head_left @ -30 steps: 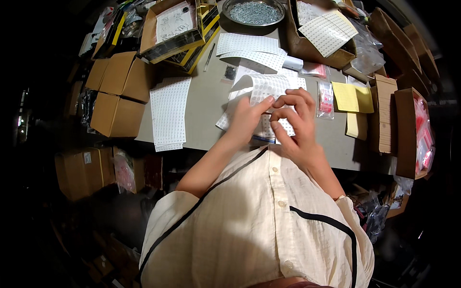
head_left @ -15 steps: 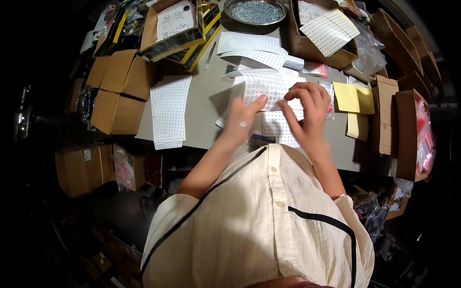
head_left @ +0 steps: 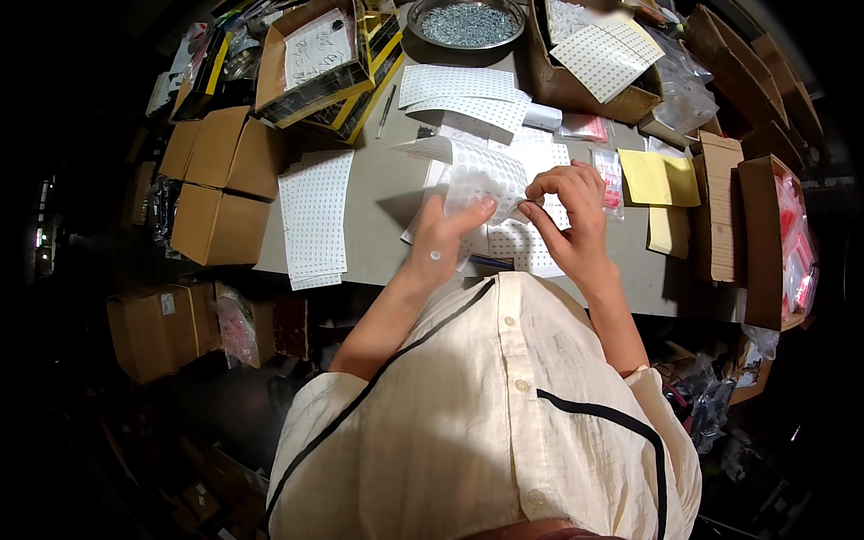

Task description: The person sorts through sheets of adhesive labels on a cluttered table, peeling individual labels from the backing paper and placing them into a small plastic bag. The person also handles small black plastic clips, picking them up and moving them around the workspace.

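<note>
My left hand grips a curled, translucent sheet of round stickers, its thumb pressed on the front face. One small round sticker clings to the skin near my left wrist. At the sheet's right edge, my right hand has thumb and forefinger pinched together; whatever lies between those fingertips is too small to make out. Beneath both hands, white sheets printed with rows of small marks lie on the grey table.
More printed sheets lie at left, beside open cardboard boxes. A metal bowl of small metal parts stands at the back. A pen, yellow paper and a box of red-and-clear bags surround the work area.
The sticker sheet has tilted and shifted slightly left and down with my left hand. My right thumb and forefinger have drawn closer together at its edge. The whole view has shifted a little.
</note>
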Demonstrator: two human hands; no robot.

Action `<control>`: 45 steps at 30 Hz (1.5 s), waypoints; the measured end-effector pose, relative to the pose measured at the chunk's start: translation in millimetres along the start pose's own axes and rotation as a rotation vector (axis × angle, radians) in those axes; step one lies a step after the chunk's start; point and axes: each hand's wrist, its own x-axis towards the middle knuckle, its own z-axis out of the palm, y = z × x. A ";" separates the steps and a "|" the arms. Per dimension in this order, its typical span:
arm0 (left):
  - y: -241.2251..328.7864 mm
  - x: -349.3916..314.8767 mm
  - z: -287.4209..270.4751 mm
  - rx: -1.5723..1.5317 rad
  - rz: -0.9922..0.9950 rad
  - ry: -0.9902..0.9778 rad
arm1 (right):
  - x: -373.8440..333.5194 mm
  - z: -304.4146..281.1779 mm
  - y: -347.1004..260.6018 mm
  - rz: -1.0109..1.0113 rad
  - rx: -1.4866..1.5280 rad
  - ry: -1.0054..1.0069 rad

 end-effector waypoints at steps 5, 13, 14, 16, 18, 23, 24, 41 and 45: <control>0.8 -1.6 8.8 -0.071 -0.005 0.075 | -2.1 3.0 -3.1 -0.049 -0.099 0.079; -7.2 8.5 5.8 -0.209 -0.055 0.072 | -2.6 5.4 -20.0 -0.135 -0.115 0.023; -10.6 12.3 2.6 -0.160 -0.057 0.086 | -2.4 4.8 -28.6 -0.085 -0.016 -0.008; -15.1 15.4 1.0 -0.040 -0.038 0.090 | 2.6 5.3 -44.3 -0.124 0.089 -0.040; -17.1 15.1 1.8 0.113 0.003 0.078 | 5.2 6.4 -54.8 -0.200 0.111 -0.133; -59.0 32.3 -26.3 0.852 0.596 0.024 | 15.0 19.3 -71.8 -0.312 0.015 -0.183; -64.8 35.2 -29.5 0.961 0.721 0.007 | 15.2 20.8 -71.6 -0.307 -0.028 -0.182; -4.3 6.2 -11.5 -0.162 -0.101 -0.043 | -8.9 -8.1 -0.3 0.142 0.170 -0.076; -8.3 7.0 -13.3 -0.184 -0.081 -0.105 | -14.3 -6.7 3.7 0.189 0.233 -0.055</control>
